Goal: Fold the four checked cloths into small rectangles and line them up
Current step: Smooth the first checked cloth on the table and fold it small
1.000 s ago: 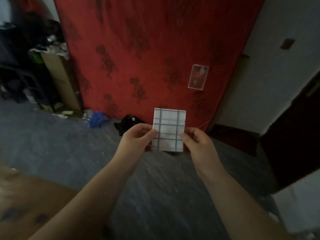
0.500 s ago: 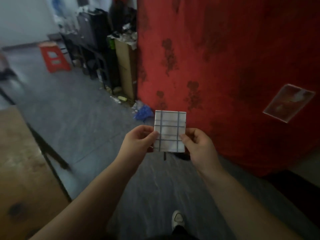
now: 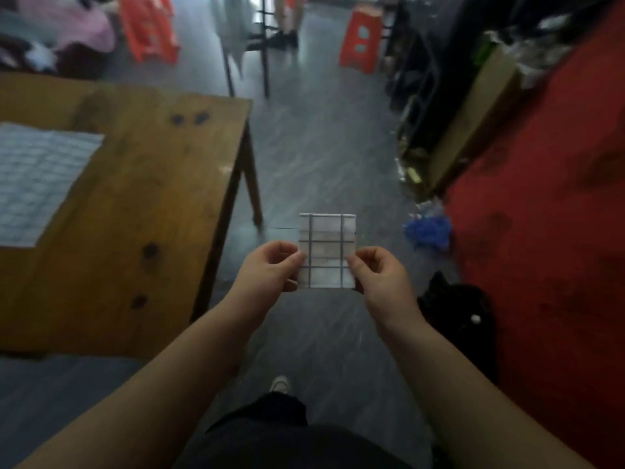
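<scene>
Folded cloth [image 3: 327,251], centre: white w/ dark grey-blue grid lines, big squares. Flat cloth [image 3: 37,184], 9 o'clock: pale white-grey, fainter and finer check, blurred. Table [image 3: 142,204] under it: mid-brown wood, yellowish grain, a few dark knots. Floor [image 3: 321,157]: grey, lighter streaks. Big cover [image 3: 548,231], 3 o'clock: bright red w/ darker red blotches. Two stools, 12 o'clock [image 3: 360,42] and 11 o'clock [image 3: 148,27]: orange-red. Bundle [image 3: 67,25], approx. 10 o'clock: pink. Box [image 3: 473,113], 2 o'clock: tan cardboard. Bag [image 3: 427,230], 3 o'clock, near the red edge: blue. Lump [image 3: 456,316], 4 o'clock: black w/ one small white dot. Trousers [image 3: 287,441], 6 o'clock: black; shoe [image 3: 279,384] just above: white.
</scene>
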Available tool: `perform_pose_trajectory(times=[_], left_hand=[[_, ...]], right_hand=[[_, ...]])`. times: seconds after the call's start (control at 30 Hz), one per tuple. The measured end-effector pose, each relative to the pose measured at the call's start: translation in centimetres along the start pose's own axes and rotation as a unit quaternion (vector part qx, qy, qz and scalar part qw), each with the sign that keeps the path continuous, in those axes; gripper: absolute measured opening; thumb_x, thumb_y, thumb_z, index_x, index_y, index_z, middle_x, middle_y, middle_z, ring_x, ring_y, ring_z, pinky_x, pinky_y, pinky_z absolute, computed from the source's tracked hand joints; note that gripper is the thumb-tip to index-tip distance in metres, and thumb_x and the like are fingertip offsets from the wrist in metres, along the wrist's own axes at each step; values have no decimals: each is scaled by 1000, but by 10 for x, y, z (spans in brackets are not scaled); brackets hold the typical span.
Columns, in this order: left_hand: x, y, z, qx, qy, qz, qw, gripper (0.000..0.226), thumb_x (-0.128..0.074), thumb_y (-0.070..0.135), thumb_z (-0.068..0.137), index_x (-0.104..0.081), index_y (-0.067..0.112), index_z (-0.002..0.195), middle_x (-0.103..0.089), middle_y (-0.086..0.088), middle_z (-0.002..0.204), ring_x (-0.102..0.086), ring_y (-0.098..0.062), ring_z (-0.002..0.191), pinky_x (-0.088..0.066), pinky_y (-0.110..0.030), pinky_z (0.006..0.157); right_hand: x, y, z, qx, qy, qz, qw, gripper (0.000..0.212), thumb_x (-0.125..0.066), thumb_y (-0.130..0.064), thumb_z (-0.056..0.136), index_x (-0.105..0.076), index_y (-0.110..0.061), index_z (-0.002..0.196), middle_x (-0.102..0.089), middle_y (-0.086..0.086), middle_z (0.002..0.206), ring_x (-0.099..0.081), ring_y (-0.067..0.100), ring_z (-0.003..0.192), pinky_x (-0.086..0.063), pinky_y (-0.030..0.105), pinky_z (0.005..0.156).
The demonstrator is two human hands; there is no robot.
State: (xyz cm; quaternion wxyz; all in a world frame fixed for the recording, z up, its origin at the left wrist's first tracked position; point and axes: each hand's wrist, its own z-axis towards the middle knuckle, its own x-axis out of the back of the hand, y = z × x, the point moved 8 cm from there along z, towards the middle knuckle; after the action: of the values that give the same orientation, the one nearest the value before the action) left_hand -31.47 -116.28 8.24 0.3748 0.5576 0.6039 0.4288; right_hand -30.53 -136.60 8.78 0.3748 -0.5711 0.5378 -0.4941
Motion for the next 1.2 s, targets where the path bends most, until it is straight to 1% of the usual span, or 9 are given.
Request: perform_pose_trajectory(times=[0.07,0.27,0.4,0.6,0.73,0.87,0.93,1.07,1.2], left_hand=[[30,-3,11,12,44,-11,999,10,-66,17,98,-70,10,102,-73,-1,84,-67,-15,74,-55,-33,69],[135,-33,45,54,145,-45,987,13,-66,27,97,-71,21,107,-77,1,98,-75,-14,87,-61,-31,75],[194,-71,56,117,235,-77,962,14,-64,30,98,-67,26,111,-72,4,105,-72,-15,96,-61,-39,83],[251,-139,31,174,363,-82,912,14,-65,31,97,-68,22,107,-74,0,101,-70,-16,91,-54,-32,73],[266,-179,13,236,439,-98,862,20,-67,32,97,-69,18,111,-72,0,90,-67,-17,81,-49,-31,67],[271,-205,8,290,479,-88,824,14,-66,35,96,-66,23,104,-70,1,97,-67,-18,89,-56,-37,80],[272,-212,11,314,483,-69,815,12,-65,35,97,-62,25,103,-66,5,97,-64,-17,90,-54,-35,80],[268,-215,14,366,488,-8,793,14,-61,37,99,-61,25,104,-59,11,87,-58,-9,78,-48,-31,68],[266,-205,15,413,500,68,758,18,-59,38,99,-49,27,88,-59,5,79,-56,-14,68,-40,-32,54]], right_hand=[[-36,-6,26,1,-48,-18,999,13,-68,-12,97,-64,-17,86,-67,-2,76,-61,2,65,-49,21,61],[-167,-7,84,-8,-199,-111,974,10,-67,-16,98,-67,-19,89,-70,-3,83,-65,1,70,-51,20,62],[-255,0,105,-6,-264,-192,945,4,-65,-20,99,-67,-18,96,-70,-1,92,-67,10,83,-52,18,65],[-359,38,105,4,-389,-302,870,2,-69,-25,97,-67,-25,95,-71,-5,95,-67,11,90,-51,25,72],[-403,69,94,-6,-459,-359,812,5,-67,-25,98,-66,-25,103,-70,-6,99,-68,12,93,-58,32,81],[-435,89,90,34,-505,-403,763,11,-65,-23,99,-60,-25,108,-64,-12,97,-62,5,90,-47,19,66],[-448,96,92,65,-520,-422,740,19,-65,-24,99,-53,-26,115,-61,-13,97,-59,2,85,-42,18,60],[-462,110,89,145,-566,-484,651,14,-61,-25,101,-49,-24,108,-62,-7,92,-60,8,79,-47,26,59],[-475,110,77,259,-611,-526,532,9,-53,-25,103,-52,-22,95,-58,-4,89,-58,17,81,-53,37,69]])
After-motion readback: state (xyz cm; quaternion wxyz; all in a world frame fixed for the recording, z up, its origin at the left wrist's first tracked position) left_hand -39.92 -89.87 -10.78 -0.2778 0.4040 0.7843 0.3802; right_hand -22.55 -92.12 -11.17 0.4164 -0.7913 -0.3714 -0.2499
